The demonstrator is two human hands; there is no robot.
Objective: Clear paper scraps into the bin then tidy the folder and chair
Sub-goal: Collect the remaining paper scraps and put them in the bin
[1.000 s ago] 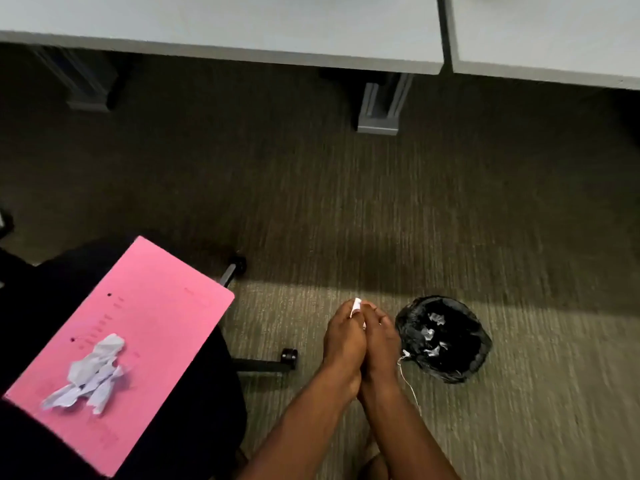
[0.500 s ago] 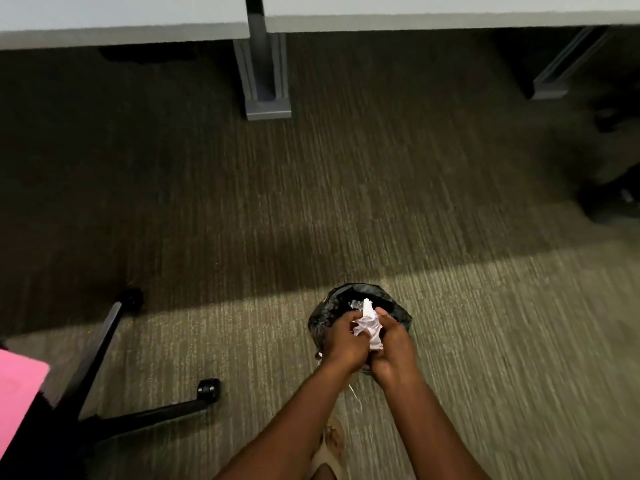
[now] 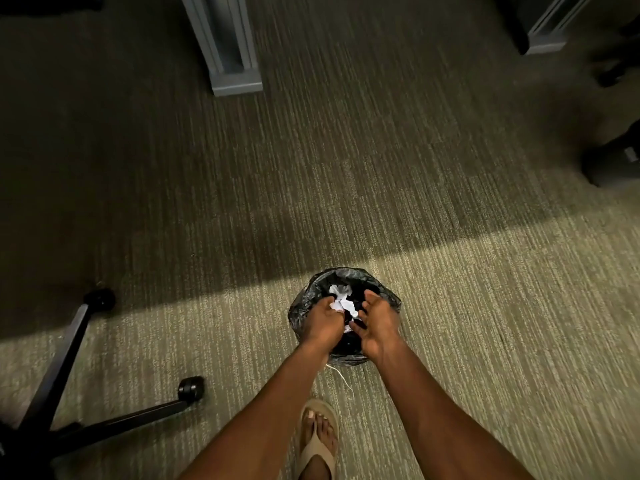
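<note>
A small bin lined with a black bag (image 3: 346, 273) stands on the carpet in front of me. Both my hands are over its mouth. My left hand (image 3: 322, 322) has its fingers curled on white crumpled paper scraps (image 3: 341, 301), which hang between the hands inside the rim. My right hand (image 3: 379, 323) is beside them with its fingers spread and apart from the left hand. The chair shows only as black base legs with casters (image 3: 190, 388) at the lower left. The folder is out of view.
A grey desk leg (image 3: 230, 50) stands at the top centre and another (image 3: 550, 29) at the top right. A dark object (image 3: 613, 161) sits at the right edge. My sandalled foot (image 3: 318, 438) is just behind the bin, with a thin white string (image 3: 343, 377) on the carpet.
My view swung right, away from the chair and pink folder. My hands carried the scraps over the bin, lowered into its mouth and parted, the right hand opening.
</note>
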